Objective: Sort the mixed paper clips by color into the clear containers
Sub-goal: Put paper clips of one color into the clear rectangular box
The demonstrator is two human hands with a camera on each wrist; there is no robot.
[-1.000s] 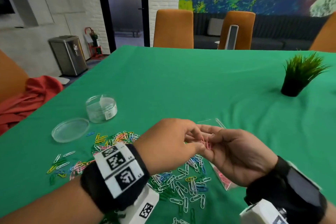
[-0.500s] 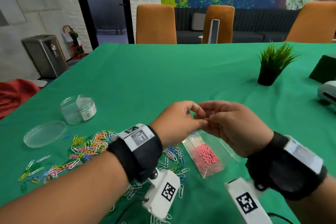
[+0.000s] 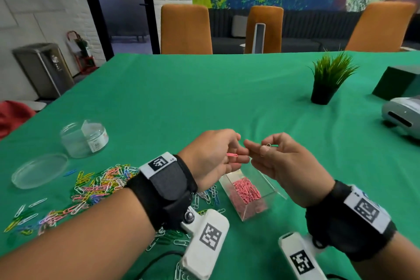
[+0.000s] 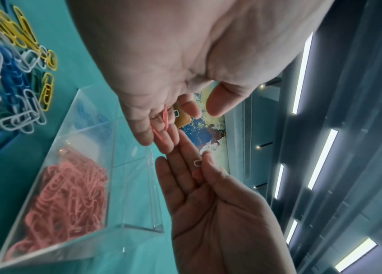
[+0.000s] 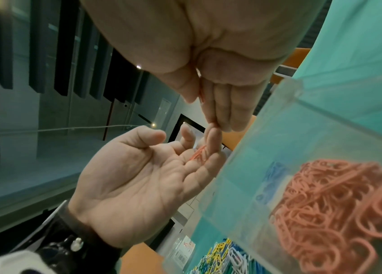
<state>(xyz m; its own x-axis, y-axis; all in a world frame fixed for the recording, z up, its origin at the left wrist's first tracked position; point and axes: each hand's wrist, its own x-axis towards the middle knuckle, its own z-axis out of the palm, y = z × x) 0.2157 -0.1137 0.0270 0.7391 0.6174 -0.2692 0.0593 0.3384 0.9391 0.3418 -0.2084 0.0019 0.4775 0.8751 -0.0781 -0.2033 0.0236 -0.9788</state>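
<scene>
- Pink wire paper clips (image 3: 232,155) are seen lying on the loosely spread fingers of the left hand (image 3: 211,159), frame centre.
- A white paper clip (image 3: 268,145) is pinched by the right hand (image 3: 286,166).
- Below them a clear square plastic box (image 3: 268,191) holding pink clips is seen; a mixed coloured clip pile (image 3: 95,188) lies at lower left.

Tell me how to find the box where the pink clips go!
Look at the green table, right below the two hands. There stands a clear square box with a heap of pink paper clips inside. The round jar far to the left has no clips in it.
</scene>
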